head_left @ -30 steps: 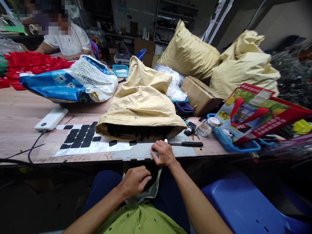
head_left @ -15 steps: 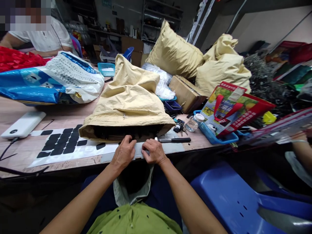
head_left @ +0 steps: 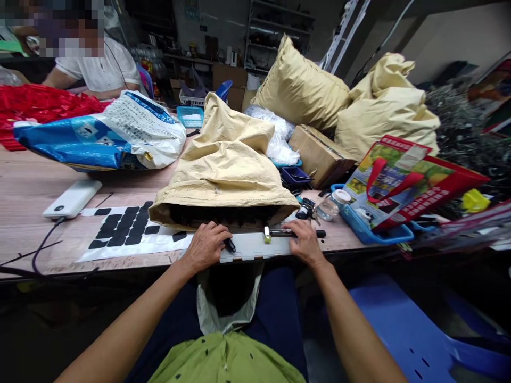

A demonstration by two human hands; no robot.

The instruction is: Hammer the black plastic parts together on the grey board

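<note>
Near the table's front edge, my left hand (head_left: 205, 246) is closed on a small black part (head_left: 230, 244) that pokes out past its fingertips. My right hand (head_left: 305, 242) has its fingers wrapped over the black handle of a small hammer (head_left: 267, 234), whose shiny head points left. Between my hands lies a flat grey-white board (head_left: 251, 246). Just behind it a beige cloth sack (head_left: 227, 186) lies with its dark mouth facing me. An open pale bag (head_left: 205, 311) hangs below the table edge at my lap.
Black pads on a white sheet (head_left: 90, 251) and a white power bank (head_left: 72, 199) lie left. A blue-white bag (head_left: 85, 139) sits behind them. To the right are a jar (head_left: 328, 208), a blue basket (head_left: 371, 234) and a blue chair (head_left: 403, 319). A person (head_left: 98, 72) sits back left.
My hands have moved apart. The right has gone right onto the hammer handle, and a black part now shows in the left. The view has shifted left.
</note>
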